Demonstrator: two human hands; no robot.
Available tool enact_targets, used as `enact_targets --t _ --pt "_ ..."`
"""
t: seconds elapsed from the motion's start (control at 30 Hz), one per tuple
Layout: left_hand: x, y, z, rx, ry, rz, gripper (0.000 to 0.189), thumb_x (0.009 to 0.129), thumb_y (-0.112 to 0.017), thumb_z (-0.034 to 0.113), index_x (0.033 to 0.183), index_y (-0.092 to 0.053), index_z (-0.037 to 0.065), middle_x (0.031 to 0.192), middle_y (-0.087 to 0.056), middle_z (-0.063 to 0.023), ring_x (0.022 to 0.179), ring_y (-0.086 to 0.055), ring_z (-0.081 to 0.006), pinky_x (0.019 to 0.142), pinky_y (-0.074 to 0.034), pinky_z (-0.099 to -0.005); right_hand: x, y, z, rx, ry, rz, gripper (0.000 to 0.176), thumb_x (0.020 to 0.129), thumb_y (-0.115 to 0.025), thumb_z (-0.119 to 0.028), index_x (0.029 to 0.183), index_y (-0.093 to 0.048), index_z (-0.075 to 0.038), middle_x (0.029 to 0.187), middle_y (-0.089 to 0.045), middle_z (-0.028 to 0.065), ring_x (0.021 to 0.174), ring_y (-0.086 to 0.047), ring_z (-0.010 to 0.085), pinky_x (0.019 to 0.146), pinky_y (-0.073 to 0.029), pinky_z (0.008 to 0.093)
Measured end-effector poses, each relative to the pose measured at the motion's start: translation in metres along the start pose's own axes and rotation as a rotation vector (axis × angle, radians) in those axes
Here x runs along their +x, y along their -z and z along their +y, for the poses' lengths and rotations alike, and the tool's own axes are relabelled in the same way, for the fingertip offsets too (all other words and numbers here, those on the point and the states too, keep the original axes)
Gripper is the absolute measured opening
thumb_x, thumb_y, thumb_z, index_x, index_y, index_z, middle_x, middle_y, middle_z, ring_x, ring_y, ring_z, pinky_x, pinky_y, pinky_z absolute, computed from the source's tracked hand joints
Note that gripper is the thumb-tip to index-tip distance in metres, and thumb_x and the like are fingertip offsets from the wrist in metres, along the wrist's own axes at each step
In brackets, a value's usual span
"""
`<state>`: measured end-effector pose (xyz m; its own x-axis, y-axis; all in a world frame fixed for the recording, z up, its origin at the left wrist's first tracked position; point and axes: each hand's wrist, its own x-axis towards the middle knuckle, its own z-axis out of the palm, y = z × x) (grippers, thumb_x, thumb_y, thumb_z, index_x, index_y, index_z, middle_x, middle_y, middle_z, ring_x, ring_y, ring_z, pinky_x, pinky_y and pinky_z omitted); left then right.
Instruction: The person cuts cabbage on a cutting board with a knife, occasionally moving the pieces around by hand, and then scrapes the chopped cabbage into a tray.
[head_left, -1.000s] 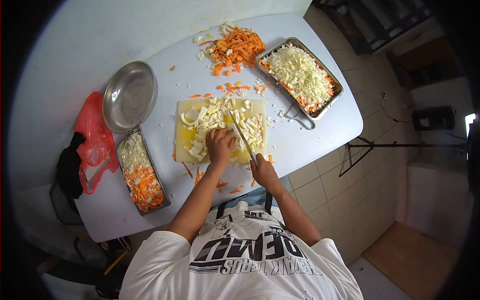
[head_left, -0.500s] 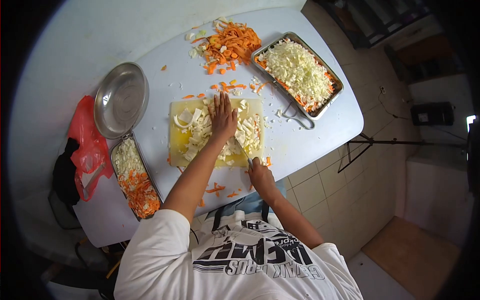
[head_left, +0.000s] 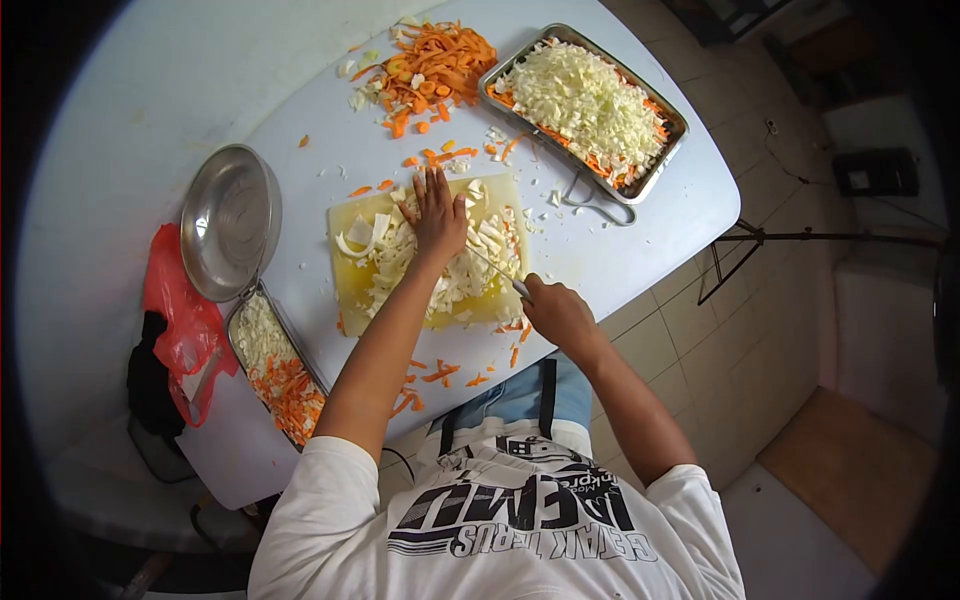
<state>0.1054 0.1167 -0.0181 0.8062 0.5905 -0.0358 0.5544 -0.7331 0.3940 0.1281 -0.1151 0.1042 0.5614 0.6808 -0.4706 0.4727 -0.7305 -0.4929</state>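
My left hand [head_left: 437, 222] lies open with its fingers stretched out over a heap of chopped cabbage [head_left: 395, 262]. The heap spreads across a yellowish cutting board [head_left: 348, 280], with larger curved cabbage pieces at its left. At the board's right side my right hand [head_left: 558, 312] is closed round the handle of a knife [head_left: 493, 266]. Its blade slants up and left into the cabbage, close to the heel of my left hand, where its tip is hidden.
Beyond the board are a carrot peelings pile [head_left: 440, 60] and a metal tray [head_left: 650, 192] heaped with shredded cabbage and carrot. A metal strainer [head_left: 598, 206] lies beside it. Leftward are a steel bowl [head_left: 230, 220], a second tray [head_left: 240, 345] of shreds and a red plastic bag [head_left: 185, 300].
My right hand and the knife have shifted right and slightly up, with the blade lying at a flatter slant. My left hand stays on the cabbage. The whole view has tilted a little.
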Motion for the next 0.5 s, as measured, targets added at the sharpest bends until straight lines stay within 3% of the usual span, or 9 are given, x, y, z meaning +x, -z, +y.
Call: enact_targets --t 0.13,0.23,0.37,0.5 --pt "-0.002 -0.006 0.008 0.056 -0.044 0.037 0.063 0.099 -0.038 0.032 0.152 -0.015 0.006 0.160 -0.011 -0.0109 0.148 0.000 -0.0331 0.108 0.003 -0.0683 0.008 -0.046 0.027 0.125 0.002 0.015 0.019 0.089 -0.058 -0.019 0.098 -0.053 -0.003 0.076 -0.066 0.0233 0.076 -0.065 0.0426 0.068 -0.053 0.0498" --pt "-0.002 -0.007 0.007 0.105 -0.071 0.023 0.062 0.100 -0.036 0.033 0.152 -0.014 0.006 0.160 -0.011 -0.0107 0.148 0.000 -0.0328 0.109 0.003 -0.0680 0.008 -0.042 0.027 0.158 -0.043 0.004 0.021 0.089 -0.058 -0.021 0.097 -0.053 -0.002 0.076 -0.066 0.0235 0.075 -0.065 0.0425 0.067 -0.053 0.0498" --pt "0.007 0.006 0.000 -0.005 -0.070 -0.105 0.063 0.101 -0.033 0.037 0.153 -0.011 0.008 0.160 -0.010 -0.0109 0.148 0.000 -0.0320 0.109 0.003 -0.0669 -0.007 -0.030 0.000 0.125 0.011 0.091 0.023 0.090 -0.059 -0.022 0.096 -0.053 -0.001 0.074 -0.065 0.0256 0.071 -0.065 0.0433 0.065 -0.053 0.0503" --pt "0.011 0.013 -0.009 0.068 -0.275 -0.143 0.062 0.102 -0.030 0.038 0.153 -0.008 0.011 0.160 -0.011 -0.0076 0.148 -0.003 -0.0293 0.110 0.005 -0.0646 -0.017 -0.051 -0.037 0.182 -0.022 0.113 0.022 0.091 -0.056 -0.018 0.097 -0.045 0.000 0.072 -0.063 0.0270 0.069 -0.064 0.0453 0.064 -0.053 0.0518"
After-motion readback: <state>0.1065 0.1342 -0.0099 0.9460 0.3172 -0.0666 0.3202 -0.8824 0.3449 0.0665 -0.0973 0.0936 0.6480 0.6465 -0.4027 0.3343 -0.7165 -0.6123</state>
